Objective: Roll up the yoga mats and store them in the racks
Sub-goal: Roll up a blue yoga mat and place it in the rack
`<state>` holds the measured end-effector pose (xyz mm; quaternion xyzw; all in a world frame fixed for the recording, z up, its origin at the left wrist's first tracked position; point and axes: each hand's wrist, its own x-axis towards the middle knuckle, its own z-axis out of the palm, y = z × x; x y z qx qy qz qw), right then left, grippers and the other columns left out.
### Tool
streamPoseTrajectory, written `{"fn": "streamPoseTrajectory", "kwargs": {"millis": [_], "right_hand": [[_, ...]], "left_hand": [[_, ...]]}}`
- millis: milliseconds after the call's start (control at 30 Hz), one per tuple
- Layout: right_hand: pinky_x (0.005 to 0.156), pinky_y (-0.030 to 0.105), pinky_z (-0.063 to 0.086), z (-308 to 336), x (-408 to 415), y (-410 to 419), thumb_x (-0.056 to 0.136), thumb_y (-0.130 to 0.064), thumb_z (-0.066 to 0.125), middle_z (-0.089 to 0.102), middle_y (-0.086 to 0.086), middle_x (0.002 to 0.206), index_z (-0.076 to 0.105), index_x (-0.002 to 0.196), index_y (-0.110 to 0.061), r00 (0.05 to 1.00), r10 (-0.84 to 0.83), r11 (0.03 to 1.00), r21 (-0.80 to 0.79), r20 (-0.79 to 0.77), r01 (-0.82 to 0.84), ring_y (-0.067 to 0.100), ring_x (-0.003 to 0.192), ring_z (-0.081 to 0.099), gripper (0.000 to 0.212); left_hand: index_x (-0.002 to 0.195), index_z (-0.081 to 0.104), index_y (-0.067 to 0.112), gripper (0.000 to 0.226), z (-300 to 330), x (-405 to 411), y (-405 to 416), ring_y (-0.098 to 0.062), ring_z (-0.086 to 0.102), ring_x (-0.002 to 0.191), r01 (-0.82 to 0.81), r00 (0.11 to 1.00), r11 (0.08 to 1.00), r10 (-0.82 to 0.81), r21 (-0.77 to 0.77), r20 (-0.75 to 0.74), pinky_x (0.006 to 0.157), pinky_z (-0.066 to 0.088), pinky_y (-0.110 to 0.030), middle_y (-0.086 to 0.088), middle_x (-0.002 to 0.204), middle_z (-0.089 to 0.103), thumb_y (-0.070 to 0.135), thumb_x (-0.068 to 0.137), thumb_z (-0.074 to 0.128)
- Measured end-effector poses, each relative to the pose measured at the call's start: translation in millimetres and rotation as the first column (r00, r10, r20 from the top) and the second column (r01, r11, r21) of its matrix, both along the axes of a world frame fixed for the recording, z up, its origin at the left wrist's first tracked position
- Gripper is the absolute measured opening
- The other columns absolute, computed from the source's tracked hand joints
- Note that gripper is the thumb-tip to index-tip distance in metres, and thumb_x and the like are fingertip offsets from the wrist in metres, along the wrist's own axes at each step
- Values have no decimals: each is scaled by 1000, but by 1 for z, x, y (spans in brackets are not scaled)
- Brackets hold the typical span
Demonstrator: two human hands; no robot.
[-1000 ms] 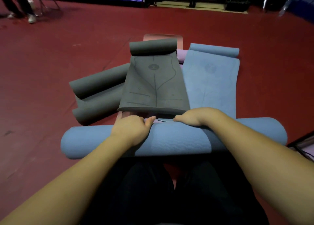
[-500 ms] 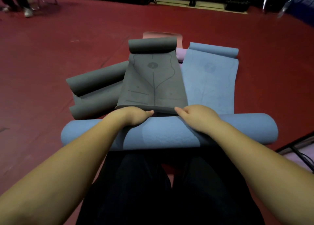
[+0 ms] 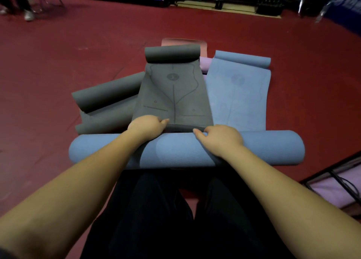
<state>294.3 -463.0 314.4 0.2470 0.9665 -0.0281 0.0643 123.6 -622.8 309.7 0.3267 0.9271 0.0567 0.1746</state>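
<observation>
Both hands on rolled blue mat [image 3: 185, 151] — left hand [image 3: 145, 126], right hand [image 3: 220, 139] curled, gripping roll's far side.

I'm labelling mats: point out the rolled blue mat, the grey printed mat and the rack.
rolled blue mat [image 3: 273, 147], head view, right part.
grey printed mat [image 3: 172, 94], head view, flat middle.
rack [image 3: 336, 172], head view, black frame.

Rolled mat [image 3: 185, 151] lies crosswise before flat mats [image 3: 172, 94], rack [image 3: 336, 184] right.

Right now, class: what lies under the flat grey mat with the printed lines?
Under the flat grey mat, a lilac mat shows at its far right edge and a pink mat beyond its curled end. How far either runs beneath is covered. Both hands, left hand and right hand, hide its near edge.
</observation>
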Motion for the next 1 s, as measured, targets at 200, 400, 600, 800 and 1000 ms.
{"fn": "streamPoseTrajectory", "kwargs": {"millis": [200, 400, 600, 800, 1000], "right_hand": [[91, 39, 44, 0, -20, 14, 94, -68, 18, 64, 12, 127, 67, 121, -18, 994, 2, 995, -98, 110, 8, 31, 118, 57, 76], [110, 41, 35, 3, -37, 28, 95, -68, 20, 45, 14, 149, 55, 138, -14, 970, 22, 978, -208, 244, 30, 31, 136, 43, 77], [111, 39, 29, 13, -45, 23, 101, -53, 20, 37, 16, 155, 48, 144, -11, 958, 37, 952, -302, 284, 53, 31, 140, 38, 66], [109, 41, 30, 17, -42, 24, 101, -50, 21, 38, 16, 154, 49, 143, -11, 958, 39, 947, -318, 283, 56, 31, 137, 40, 64], [109, 42, 32, 19, -33, 22, 98, -53, 22, 38, 15, 154, 50, 142, -12, 960, 32, 954, -296, 277, 54, 31, 137, 41, 66]], "left_hand": [[82, 65, 8, 55, -18, 30, -25, -37, 61, 87, -10, 922, 947, 132, 321, -363, 72, 48, -42, -14, 88, 66, 46, 99, 30], [93, 64, 17, 68, -37, 56, -36, -29, 60, 100, 35, 896, 987, 40, 159, -442, 101, 35, -47, -6, 97, 66, 66, 91, 17], [98, 64, 19, 73, -24, 48, -29, -24, 58, 101, 31, 921, 995, 8, 94, -390, 92, 39, -44, -2, 101, 64, 69, 91, 12], [96, 65, 17, 69, -16, 48, -27, -24, 58, 99, 58, 927, 994, -19, 93, -375, 92, 38, -44, -3, 101, 63, 66, 94, 15], [99, 66, 17, 73, -3, 59, -35, -23, 58, 100, 66, 935, 994, -30, 90, -353, 94, 39, -45, -2, 102, 64, 65, 92, 11]]}}
